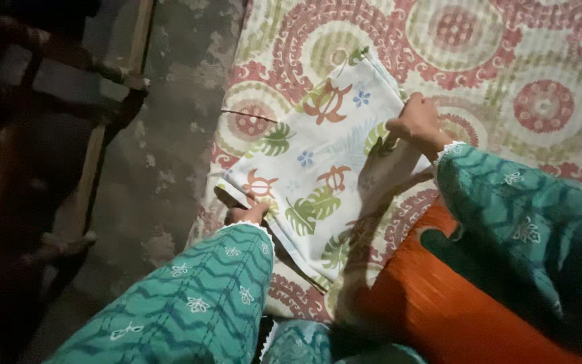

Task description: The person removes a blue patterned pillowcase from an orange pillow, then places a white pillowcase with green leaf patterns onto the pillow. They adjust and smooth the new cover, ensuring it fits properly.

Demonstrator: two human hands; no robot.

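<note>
A folded white cloth (318, 162) printed with orange turtles, green leaves and small blue flowers lies on a patterned red and cream mat (506, 54). My left hand (247, 212) pinches the cloth's near left corner, fingers closed on the fabric. My right hand (415, 121) grips the cloth's right edge, fist closed over it. Both arms wear teal sleeves with a wavy pattern and white lace cuffs.
An orange ribbed cushion (432, 303) sits at the lower right, under my right arm. Left of the mat is a worn grey floor (170, 148). A dark wooden furniture frame (95, 135) stands at the far left in shadow.
</note>
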